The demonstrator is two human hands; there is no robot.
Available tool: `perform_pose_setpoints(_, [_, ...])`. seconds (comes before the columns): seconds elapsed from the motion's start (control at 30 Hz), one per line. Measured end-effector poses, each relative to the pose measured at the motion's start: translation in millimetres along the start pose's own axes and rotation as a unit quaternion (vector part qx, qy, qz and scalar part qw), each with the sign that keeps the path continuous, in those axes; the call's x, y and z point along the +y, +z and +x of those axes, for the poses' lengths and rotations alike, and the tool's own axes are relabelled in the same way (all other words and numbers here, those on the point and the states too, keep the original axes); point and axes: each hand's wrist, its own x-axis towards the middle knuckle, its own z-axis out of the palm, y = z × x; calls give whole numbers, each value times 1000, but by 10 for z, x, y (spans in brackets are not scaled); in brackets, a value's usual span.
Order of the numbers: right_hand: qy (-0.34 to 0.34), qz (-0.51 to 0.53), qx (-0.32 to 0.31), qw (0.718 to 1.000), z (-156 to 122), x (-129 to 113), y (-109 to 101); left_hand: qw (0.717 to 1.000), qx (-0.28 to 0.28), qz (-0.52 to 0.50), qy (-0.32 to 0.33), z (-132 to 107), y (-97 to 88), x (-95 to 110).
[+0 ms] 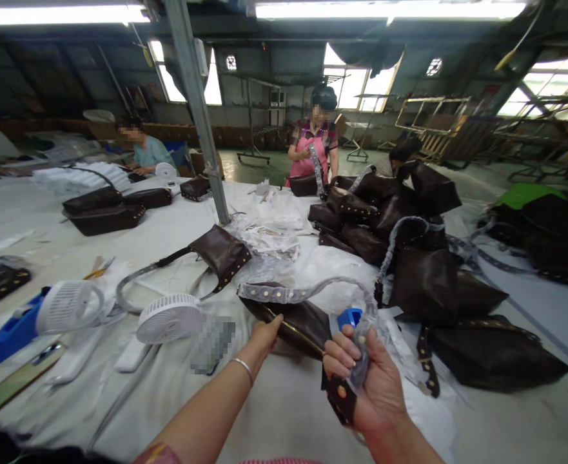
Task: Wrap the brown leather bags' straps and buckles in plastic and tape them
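A dark brown leather handbag (pixel 303 322) with a gold zipper lies on the white table in front of me. My left hand (pixel 267 334) grips its near left side, thumb on top and the other fingers mostly hidden beneath. My right hand (pixel 373 370) is closed around the bag's studded strap (pixel 345 393), which is partly wrapped in clear plastic. From there the wrapped strap arches back over the bag to its far left end. A blue tape dispenser (pixel 350 317) shows just behind my right fingers, partly covered.
Many brown bags (pixel 423 277) are heaped at the right. Another bag (pixel 222 254) lies farther back, near a metal post (pixel 201 109). Left of me are white fans (pixel 170 318), a second blue dispenser (pixel 10 332) and a phone (pixel 20 380). Co-workers (pixel 313 145) are across the table.
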Motion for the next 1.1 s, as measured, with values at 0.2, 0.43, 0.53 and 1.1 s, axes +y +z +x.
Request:
perform_pose_setpoints(0.2, [-19,-48,20,998,-33,28,16,988,0,153,24,71,68,259])
perform_pose_setpoints(0.43, [-145,-263,-48,953,-147,-156,91,946,-20,290,143,112,-200,567])
perform_pose_setpoints(0.53, [-160,-343,-24,925,-75,-152,107,934,-21,320,157,149,-347,646])
perform_pose_setpoints(1.1, [-168,-392,78,901,981,-9,565,859,-456,12,231,-1590,-447,852])
